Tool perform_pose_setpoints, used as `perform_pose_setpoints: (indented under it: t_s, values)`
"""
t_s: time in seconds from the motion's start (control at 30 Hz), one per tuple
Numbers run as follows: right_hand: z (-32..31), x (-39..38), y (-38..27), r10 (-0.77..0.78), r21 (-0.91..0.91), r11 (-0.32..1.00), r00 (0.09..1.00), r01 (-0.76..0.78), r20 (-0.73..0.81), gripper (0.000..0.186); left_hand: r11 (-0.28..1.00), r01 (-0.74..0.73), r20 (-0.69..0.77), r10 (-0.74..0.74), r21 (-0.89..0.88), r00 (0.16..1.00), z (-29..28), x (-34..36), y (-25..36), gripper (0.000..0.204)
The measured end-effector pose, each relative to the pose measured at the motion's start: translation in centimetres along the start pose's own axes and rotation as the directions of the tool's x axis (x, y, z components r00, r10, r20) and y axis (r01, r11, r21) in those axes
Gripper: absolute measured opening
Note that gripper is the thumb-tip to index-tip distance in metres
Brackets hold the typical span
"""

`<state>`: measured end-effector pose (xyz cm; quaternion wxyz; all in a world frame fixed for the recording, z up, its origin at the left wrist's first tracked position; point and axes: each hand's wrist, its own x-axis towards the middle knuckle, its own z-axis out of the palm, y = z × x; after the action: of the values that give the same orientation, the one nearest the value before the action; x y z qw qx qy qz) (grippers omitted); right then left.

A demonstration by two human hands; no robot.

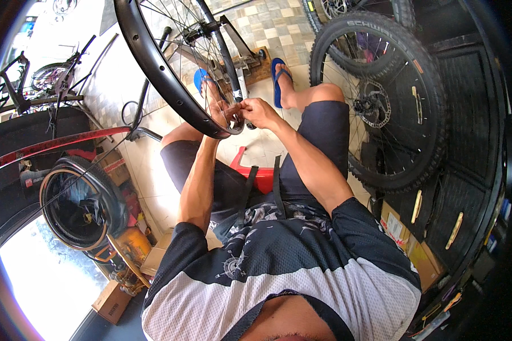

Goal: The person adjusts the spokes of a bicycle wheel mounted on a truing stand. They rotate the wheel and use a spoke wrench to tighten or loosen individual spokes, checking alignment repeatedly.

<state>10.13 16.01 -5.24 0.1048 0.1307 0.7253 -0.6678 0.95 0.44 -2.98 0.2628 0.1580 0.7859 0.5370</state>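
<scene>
In front of me a bare black bicycle wheel rim, without a tire, stands upright with spokes running to its hub. A metal wheel stand on a wooden base supports it. My left hand is at the rim's near lower end, its fingers bent together among the spokes. Right beside it, my right hand pinches at the rim's right side, its fingertips meeting those of the left. Whatever lies between the fingertips is too small and hidden to make out.
On the right, wheels with knobbly tires lean by dark panels. Cardboard boxes are below them. At left are a red tube, stacked tires, an orange machine and a bike frame. A red stool shows between my legs.
</scene>
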Motion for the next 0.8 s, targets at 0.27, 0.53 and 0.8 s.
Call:
perform_pose_setpoints:
  t_s: [0.27, 0.53, 0.8]
  values:
    - [-0.2, -0.3, 0.1, 0.066, 0.15, 0.987, 0.997, -0.06, -0.036, 0.025, 0.98, 0.198, 0.078, -0.195, -0.029, 0.978, -1.1, 0.0, 1.5, 0.048]
    - [0.0, -1.3, -1.7, -0.056, -0.034, 0.998, 0.994, 0.053, -0.09, 0.035, 0.938, 0.338, 0.247, -0.31, -0.078, 0.918, -2.5, 0.1, 0.4, 0.041]
    - [-0.1, -1.2, -1.4, -0.1, 0.094, 0.99, 0.994, 0.105, -0.051, 0.028, 0.859, 0.36, 0.371, -0.221, -0.364, 0.902, -2.0, -0.8, 0.7, 0.03]
